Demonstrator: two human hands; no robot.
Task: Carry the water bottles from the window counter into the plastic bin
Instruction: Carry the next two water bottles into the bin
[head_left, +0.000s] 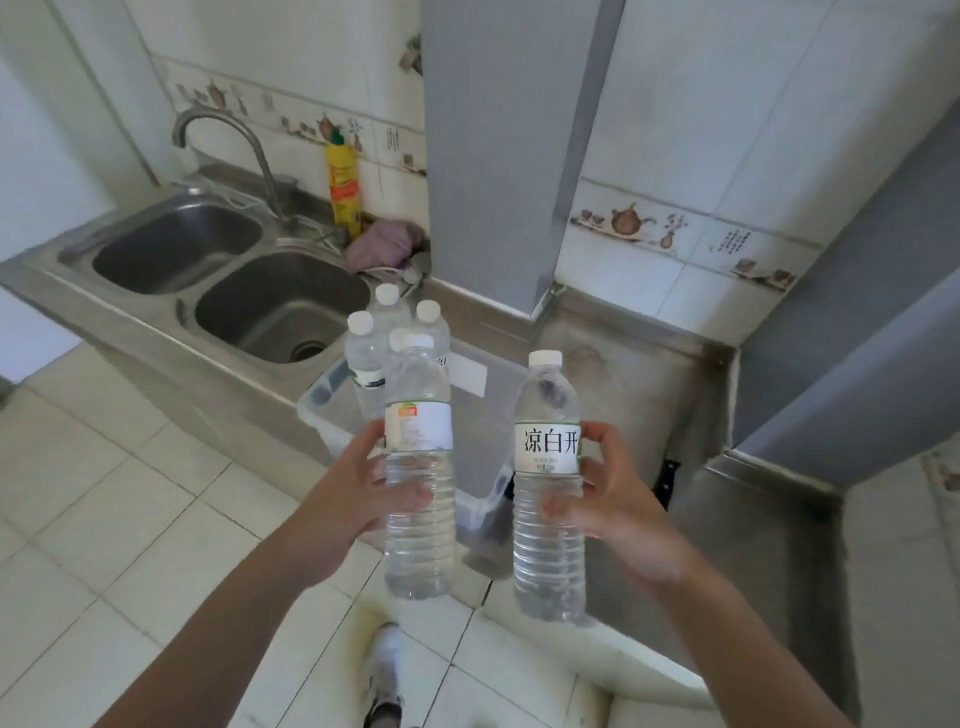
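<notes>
A steel surface with a double sink (280, 306) fills the background. Below it, a clear plastic bin (478, 467) holds three upright water bottles (366, 358). In front, the left hand (358, 499) has its grip wrapped around a green-labelled bottle (418, 467); the right hand (618, 499) has its grip clasping a white-labelled bottle (548, 483), both upright.

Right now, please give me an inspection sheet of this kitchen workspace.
Surface: steel counter, stained, bare at the corner.
Job's things: three water bottles stand upright in the clear plastic bin; two more are held above it.
Clutter: yellow detergent bottle and purple cloth behind the double sink.
Grippers: left hand holds one bottle; right hand holds another.
Cables: nothing seen.
Surroundings: tiled wall, tiled floor, curved tap.
</notes>
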